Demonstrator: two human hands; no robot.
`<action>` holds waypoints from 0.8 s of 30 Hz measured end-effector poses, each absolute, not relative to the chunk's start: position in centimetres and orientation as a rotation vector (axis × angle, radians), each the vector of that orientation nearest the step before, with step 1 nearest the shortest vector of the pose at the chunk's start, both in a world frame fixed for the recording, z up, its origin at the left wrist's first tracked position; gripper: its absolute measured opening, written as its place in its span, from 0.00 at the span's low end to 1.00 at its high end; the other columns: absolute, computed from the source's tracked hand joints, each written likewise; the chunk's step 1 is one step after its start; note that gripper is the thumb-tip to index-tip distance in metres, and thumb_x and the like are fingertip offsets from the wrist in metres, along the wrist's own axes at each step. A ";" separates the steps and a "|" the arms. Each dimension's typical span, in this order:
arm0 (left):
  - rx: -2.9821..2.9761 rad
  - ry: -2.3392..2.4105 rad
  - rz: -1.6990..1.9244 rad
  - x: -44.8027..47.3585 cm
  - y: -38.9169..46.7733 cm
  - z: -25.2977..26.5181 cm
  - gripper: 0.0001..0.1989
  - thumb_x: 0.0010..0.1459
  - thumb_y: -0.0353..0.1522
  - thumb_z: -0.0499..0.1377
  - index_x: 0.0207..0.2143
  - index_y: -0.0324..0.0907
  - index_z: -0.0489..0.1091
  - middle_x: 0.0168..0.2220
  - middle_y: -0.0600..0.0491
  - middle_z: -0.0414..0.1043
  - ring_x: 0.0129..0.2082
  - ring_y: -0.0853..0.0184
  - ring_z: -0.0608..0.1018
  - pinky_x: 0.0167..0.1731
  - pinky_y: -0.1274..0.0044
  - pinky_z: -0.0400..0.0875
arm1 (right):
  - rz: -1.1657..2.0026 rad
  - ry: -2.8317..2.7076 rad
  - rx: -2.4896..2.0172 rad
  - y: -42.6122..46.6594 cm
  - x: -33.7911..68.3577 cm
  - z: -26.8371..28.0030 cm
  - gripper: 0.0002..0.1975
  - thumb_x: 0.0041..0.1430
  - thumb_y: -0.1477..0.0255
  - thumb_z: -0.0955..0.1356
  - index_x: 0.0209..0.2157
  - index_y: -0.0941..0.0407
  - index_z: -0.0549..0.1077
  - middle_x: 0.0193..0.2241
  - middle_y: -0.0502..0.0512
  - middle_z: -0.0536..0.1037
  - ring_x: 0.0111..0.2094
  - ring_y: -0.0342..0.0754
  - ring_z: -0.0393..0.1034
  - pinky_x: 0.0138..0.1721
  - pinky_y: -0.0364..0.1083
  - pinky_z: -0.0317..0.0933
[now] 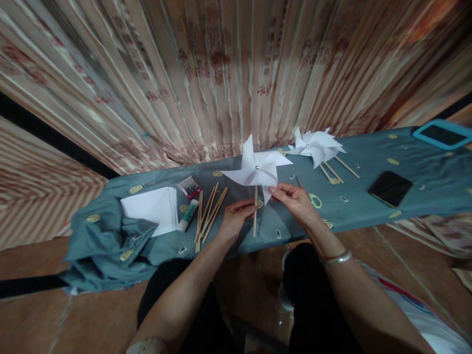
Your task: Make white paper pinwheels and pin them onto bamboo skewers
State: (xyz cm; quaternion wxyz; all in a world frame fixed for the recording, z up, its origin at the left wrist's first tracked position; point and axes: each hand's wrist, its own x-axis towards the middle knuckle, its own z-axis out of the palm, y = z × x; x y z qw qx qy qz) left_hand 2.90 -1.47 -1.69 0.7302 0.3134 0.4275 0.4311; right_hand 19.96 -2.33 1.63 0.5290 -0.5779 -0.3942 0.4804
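Observation:
A white paper pinwheel [254, 172] on a thin wooden stick stands upright in front of me, a shiny pin at its centre. My left hand [236, 219] has its thumb and fingers closed round the stick below the blades. The thumb and fingertips of my right hand [295, 199] pinch the lower right blade. Beyond the right hand, a few finished-looking paper pinwheels [317, 147] lie overlapping with their sticks towards me. Scissors with pale green handles [315, 200] lie partly hidden behind my right hand.
Left of my hands are loose wooden sticks [210, 211], a glue stick [188, 215], a small box of pins [189, 188] and a stack of white paper [155, 209]. To the right lie a dark phone [390, 189] and a blue-framed tablet [442, 133]. A patterned curtain [228, 73] hangs behind the cloth-covered table.

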 end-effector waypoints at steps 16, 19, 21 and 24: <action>0.699 0.936 0.931 3.0 -1.6 -2.0 0.17 0.32 0.34 0.75 0.29 0.39 0.81 0.30 0.50 0.81 0.29 0.69 0.77 0.36 0.75 0.71 | 1.215 -0.645 -1.114 -2.0 19.9 1.5 0.22 0.35 0.51 0.80 0.26 0.53 0.77 0.23 0.47 0.78 0.26 0.43 0.71 0.30 0.42 0.66; 0.687 0.930 0.933 3.0 -1.6 -2.0 0.17 0.31 0.34 0.76 0.28 0.40 0.81 0.29 0.51 0.81 0.29 0.69 0.77 0.35 0.76 0.71 | 1.263 -0.657 -1.095 -2.1 19.7 1.9 0.22 0.34 0.52 0.81 0.24 0.52 0.76 0.22 0.47 0.77 0.25 0.42 0.70 0.29 0.42 0.66; 0.675 0.928 0.939 3.1 -1.6 -1.9 0.17 0.30 0.34 0.76 0.28 0.40 0.81 0.28 0.52 0.80 0.28 0.70 0.77 0.35 0.77 0.71 | 1.289 -0.659 -1.088 -2.2 19.6 2.0 0.22 0.33 0.52 0.81 0.24 0.52 0.76 0.21 0.46 0.77 0.25 0.42 0.70 0.30 0.42 0.67; 0.674 0.937 0.945 3.1 -1.7 -1.9 0.17 0.30 0.34 0.76 0.27 0.41 0.81 0.28 0.52 0.80 0.28 0.70 0.77 0.34 0.77 0.71 | 1.309 -0.643 -1.081 -2.1 19.5 2.0 0.22 0.32 0.53 0.81 0.24 0.52 0.76 0.21 0.46 0.77 0.25 0.42 0.71 0.30 0.42 0.67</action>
